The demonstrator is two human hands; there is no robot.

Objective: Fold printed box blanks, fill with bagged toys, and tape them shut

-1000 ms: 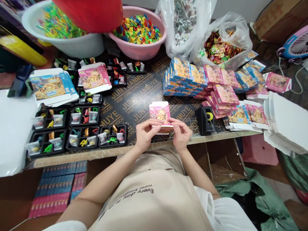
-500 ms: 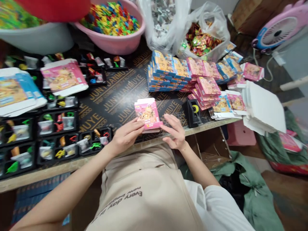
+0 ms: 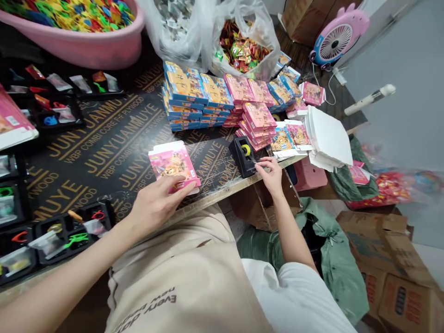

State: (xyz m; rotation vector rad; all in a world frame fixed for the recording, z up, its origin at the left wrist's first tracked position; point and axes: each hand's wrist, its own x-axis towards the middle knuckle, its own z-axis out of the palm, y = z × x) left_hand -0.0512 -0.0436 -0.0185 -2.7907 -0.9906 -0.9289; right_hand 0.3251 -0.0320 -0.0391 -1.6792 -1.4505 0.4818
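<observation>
A pink printed cardboard box lies on the dark table near its front edge, white flaps showing at its far end. My left hand grips it from the near side, fingers over the printed face and thumb along the near edge. To the right stands a black tape dispenser with a yellow-cored roll. My right hand is at its front, thumb and fingertips pinched on the end of the clear tape.
Blue boxes and pink boxes are stacked behind the dispenser. Black trays with small toys line the left. At the back are a pink tub and plastic bags. White flat cartons overhang the right edge.
My right hand has moved from beside the pink box to the tape dispenser and taken the tape end. My left hand stays on the box. The view has turned right.
</observation>
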